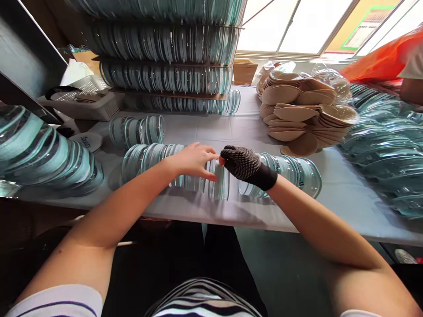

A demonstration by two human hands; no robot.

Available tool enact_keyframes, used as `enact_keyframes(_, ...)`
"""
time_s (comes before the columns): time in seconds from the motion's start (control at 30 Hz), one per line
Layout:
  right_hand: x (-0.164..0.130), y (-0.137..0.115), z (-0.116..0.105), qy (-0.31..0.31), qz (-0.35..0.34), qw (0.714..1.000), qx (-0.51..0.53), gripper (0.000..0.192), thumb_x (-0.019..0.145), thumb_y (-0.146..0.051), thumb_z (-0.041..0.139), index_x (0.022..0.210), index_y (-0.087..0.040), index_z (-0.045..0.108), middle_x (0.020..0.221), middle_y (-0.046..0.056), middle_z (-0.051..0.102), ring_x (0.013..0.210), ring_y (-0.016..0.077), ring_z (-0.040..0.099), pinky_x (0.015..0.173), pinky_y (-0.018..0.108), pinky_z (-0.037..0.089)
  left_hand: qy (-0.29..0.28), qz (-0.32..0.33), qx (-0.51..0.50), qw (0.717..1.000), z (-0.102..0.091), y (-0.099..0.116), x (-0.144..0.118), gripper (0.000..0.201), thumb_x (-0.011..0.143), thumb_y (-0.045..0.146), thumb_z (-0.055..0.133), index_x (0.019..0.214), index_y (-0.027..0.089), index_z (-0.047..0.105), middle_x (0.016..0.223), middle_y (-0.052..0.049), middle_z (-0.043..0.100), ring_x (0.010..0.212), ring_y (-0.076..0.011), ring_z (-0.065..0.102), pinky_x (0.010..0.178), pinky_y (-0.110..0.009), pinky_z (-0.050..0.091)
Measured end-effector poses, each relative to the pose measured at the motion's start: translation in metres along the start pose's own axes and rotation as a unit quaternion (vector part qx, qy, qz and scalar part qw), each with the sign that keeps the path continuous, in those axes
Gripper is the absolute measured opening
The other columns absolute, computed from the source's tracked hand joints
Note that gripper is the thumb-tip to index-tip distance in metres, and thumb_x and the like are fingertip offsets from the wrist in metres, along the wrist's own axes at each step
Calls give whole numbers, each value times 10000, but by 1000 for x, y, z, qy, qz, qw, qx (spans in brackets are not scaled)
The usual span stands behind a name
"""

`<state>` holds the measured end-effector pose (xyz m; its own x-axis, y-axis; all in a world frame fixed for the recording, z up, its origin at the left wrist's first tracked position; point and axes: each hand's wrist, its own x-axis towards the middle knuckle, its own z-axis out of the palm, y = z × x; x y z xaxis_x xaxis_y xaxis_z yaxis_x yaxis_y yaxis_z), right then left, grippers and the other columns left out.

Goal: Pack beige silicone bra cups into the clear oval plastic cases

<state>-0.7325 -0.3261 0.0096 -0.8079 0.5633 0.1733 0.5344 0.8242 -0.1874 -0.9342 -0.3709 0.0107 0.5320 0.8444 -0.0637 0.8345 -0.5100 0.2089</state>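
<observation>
A long row of round clear glass discs stands on edge across the white-covered table. My bare left hand rests over the row's middle, fingers curled on several discs pulled slightly forward. My right hand, in a dark dotted glove, meets it from the right, fingertips pinching the same discs. More of the row continues right of my gloved hand.
Tiers of stacked glass discs rise at the back. A short disc row lies behind. A pile of tan cardboard rounds sits right, bagged discs beyond. A white basket stands left. A person in orange is far right.
</observation>
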Motion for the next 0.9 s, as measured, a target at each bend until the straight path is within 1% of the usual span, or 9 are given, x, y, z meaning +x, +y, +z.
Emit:
enact_keyframes(0.13,-37,-23,15,-39,-27,997,-53,274,946,-282,464,935,-160,709,887,105,698,707,176,573,605,283,288,-2,-11,11,1000,2,0,0,739,818,685,581,1423,267,508,1459,-93,505,1303,-290,485,1186,-531,165)
enact_keyframes(0.23,-69,-36,46,-34,-49,997,-54,287,969,-288,459,900,-164,708,715,65,681,620,157,555,592,280,306,-14,-2,10,1000,1,-3,1,794,810,722,554,1449,257,483,1462,-102,498,1290,-299,483,1167,-513,213)
enact_keyframes(0.33,-95,-41,83,-6,-85,994,-74,209,934,-260,531,890,-164,711,706,54,699,625,153,576,602,270,345,-22,4,6,1000,1,-6,1,832,789,767,529,1449,261,487,1466,-97,491,1273,-307,480,1129,-465,280)
enact_keyframes(0.47,-110,-42,110,7,-23,994,-102,227,928,-298,554,974,-160,728,750,70,733,647,172,622,598,261,386,-26,-9,-9,1000,1,-6,-1,836,780,755,543,1468,288,458,1490,-76,468,1288,-302,465,1082,-413,335)
enact_keyframes(0.6,-111,-43,117,-6,25,995,-101,299,953,-314,498,1102,-199,731,855,74,767,720,215,683,601,275,422,-21,-8,-17,1000,0,-2,-4,851,784,739,548,1487,275,429,1502,-72,454,1315,-292,448,1080,-397,342)
enact_keyframes(0.7,-109,-47,124,-15,23,994,-105,309,958,-317,487,1105,-204,734,859,75,769,727,233,690,597,292,439,-21,-11,-16,1000,-1,0,-5,839,798,722,543,1494,271,419,1511,-70,447,1334,-291,432,1091,-392,332)
enact_keyframes(0.77,-109,-49,124,2,3,994,-111,294,961,-292,482,1063,-205,743,853,73,766,709,225,682,596,295,448,-21,-14,-10,1000,-1,0,-6,831,806,718,537,1495,270,417,1515,-71,445,1349,-292,421,1102,-392,324)
enact_keyframes(0.83,-113,-44,111,38,-60,991,-111,291,964,-228,462,1041,-224,742,859,55,763,706,199,670,672,301,487,-18,-17,-1,1000,-1,0,-7,834,808,721,535,1497,267,413,1517,-76,443,1353,-294,422,1109,-397,321)
enact_keyframes(0.9,-121,-24,82,118,-87,983,-113,298,962,-196,448,1054,-242,728,883,44,754,764,186,666,833,326,507,-17,-23,6,1000,-1,-1,-10,842,813,721,533,1507,265,395,1517,-89,442,1346,-295,436,1109,-398,326)
